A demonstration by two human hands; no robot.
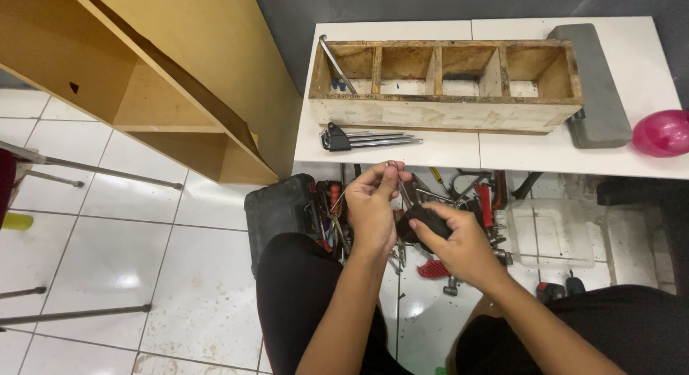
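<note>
Right grip around black tool holder

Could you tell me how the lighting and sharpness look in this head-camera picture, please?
Head view: bright, even overhead light; glare spots on the glossy floor tiles; soft shadow under the white table. The wooden tray and hex keys are sharp. The left hand and right hand are slightly soft, and the small metal piece at the fingertips is too fine to make out.
</note>
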